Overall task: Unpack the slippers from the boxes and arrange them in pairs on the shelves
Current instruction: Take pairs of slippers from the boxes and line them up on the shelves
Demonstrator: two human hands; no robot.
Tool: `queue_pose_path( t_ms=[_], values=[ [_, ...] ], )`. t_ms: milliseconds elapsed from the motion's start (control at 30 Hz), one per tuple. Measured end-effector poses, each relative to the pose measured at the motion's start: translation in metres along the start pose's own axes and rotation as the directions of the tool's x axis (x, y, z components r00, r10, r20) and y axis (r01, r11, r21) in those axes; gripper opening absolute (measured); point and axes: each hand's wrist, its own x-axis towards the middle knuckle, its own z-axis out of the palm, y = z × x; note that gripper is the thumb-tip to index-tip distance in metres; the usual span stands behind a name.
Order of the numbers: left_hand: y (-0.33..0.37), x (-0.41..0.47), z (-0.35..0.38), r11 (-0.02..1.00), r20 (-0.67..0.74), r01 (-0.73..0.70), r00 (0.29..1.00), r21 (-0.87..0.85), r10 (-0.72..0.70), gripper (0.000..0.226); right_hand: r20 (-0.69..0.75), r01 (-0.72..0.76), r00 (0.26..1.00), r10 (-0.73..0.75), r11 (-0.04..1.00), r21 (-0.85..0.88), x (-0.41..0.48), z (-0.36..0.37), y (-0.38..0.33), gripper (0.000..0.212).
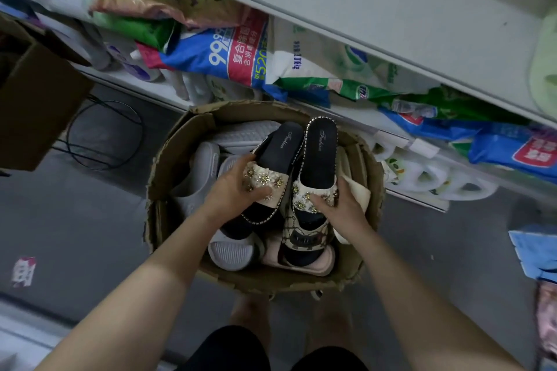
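Reaching down into the cardboard box (177,153), the person has one dark beaded slipper in each hand. The left hand (238,187) curls over the jewelled strap of the left slipper (277,144); the right hand (337,205) grips the strap of the right slipper (322,147), thumb on top. Both slippers sit just above the heap inside the box, heels pointing at the shelving.

They look light, with stiffish flat soles. The strap is the sensible hold, though those little beads could snag or pop off if squeezed hard.

Underneath lie grey slippers (199,172) and a patterned slipper (304,238), loosely piled, so nothing seems to pin the pair. Mind the way up, though: detergent bags (229,54) bulge out right behind the box, its torn rim stands close, and the bare shelf (361,9) above carries a green slipper (545,69) at its far right.
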Motion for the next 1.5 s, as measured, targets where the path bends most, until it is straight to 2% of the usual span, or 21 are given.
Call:
queue_pose_path(
  t_ms=[167, 300, 500, 667, 767, 1000, 1100, 1300, 1400, 1500],
  values=[
    [0.003, -0.006, -0.001, 0.977, 0.058, 0.068, 0.997, -0.2, -0.058, 0.066, -0.031, 0.0, 1.0, 0.001, 0.999, 0.038, -0.002, -0.003, -0.001, 0.1],
    [0.009, -0.004, 0.005, 0.954, 0.07, 0.088, 0.995, -0.286, -0.071, 0.07, -0.029, 0.019, 0.999, -0.017, 0.997, 0.077, -0.012, -0.007, -0.003, 0.091],
    [0.015, -0.004, 0.009, 0.939, 0.114, 0.126, 0.989, -0.32, -0.094, 0.096, -0.097, 0.02, 0.995, -0.003, 0.984, 0.176, -0.023, -0.018, -0.007, 0.063],
    [0.029, -0.009, 0.007, 0.887, 0.137, 0.144, 0.986, -0.439, -0.093, 0.065, -0.072, 0.023, 0.997, -0.009, 0.98, 0.197, -0.028, -0.025, -0.003, 0.054],
    [0.036, -0.012, 0.007, 0.86, 0.116, 0.118, 0.991, -0.496, -0.069, 0.061, -0.077, 0.037, 0.997, -0.024, 0.983, 0.181, -0.032, -0.025, -0.008, 0.053],
    [0.048, -0.019, 0.002, 0.903, 0.069, 0.006, 0.997, -0.429, 0.026, 0.059, -0.202, 0.062, 0.979, -0.032, 0.988, 0.14, -0.045, -0.041, -0.017, 0.051],
    [0.063, -0.027, -0.006, 0.902, 0.022, -0.04, 0.998, -0.431, 0.055, 0.056, -0.252, 0.145, 0.961, -0.115, 0.984, 0.104, -0.054, -0.062, -0.022, 0.044],
    [0.128, -0.034, -0.027, 0.827, -0.131, -0.288, 0.958, -0.482, 0.257, 0.057, -0.473, 0.339, 0.83, -0.296, 0.941, 0.005, -0.076, -0.135, -0.038, 0.034],
    [0.172, -0.012, -0.031, 0.812, -0.138, -0.375, 0.926, -0.448, 0.351, 0.06, -0.554, 0.361, 0.77, -0.317, 0.932, -0.033, -0.074, -0.183, -0.046, 0.036],
    [0.219, 0.023, -0.022, 0.821, -0.178, -0.432, 0.902, -0.373, 0.393, 0.058, -0.569, 0.307, 0.774, -0.28, 0.951, -0.05, -0.056, -0.23, -0.055, 0.037]
  ],
)
